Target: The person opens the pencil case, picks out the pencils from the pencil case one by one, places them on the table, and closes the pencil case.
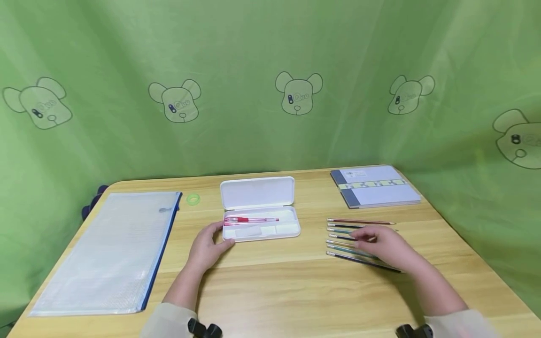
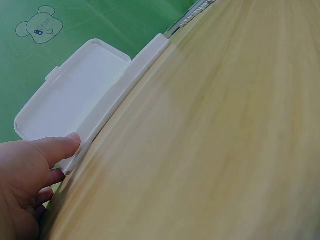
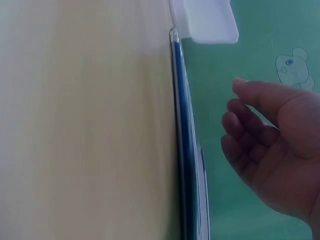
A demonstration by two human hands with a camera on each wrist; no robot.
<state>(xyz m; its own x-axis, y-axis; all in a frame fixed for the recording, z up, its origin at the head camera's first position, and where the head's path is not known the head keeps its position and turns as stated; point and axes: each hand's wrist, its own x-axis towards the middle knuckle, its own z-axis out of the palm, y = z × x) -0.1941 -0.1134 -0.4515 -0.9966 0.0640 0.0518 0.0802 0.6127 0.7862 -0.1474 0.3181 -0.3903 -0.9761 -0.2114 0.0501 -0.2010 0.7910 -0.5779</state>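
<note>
A white pencil case (image 1: 287,230) lies with its lid (image 1: 258,193) raised at the table's middle. Inside it are a red pen (image 1: 253,219) and a white eraser (image 1: 248,231). My left hand (image 1: 207,249) grips the case's left end, thumb along the front wall and fingers at the side; the thumb (image 2: 62,148) shows against the wall in the left wrist view. Several pencils (image 1: 346,257) lie in a row to the right. Over them hovers my right hand (image 1: 386,246), its fingers loosely curled and nothing between them in the right wrist view.
A translucent zip pouch (image 1: 110,249) with a blue edge covers the table's left side. Beyond it sits a green tape roll (image 1: 193,199). A notebook (image 1: 376,186) lies at the back right. Green curtain (image 1: 253,131) hangs behind the table (image 1: 304,295).
</note>
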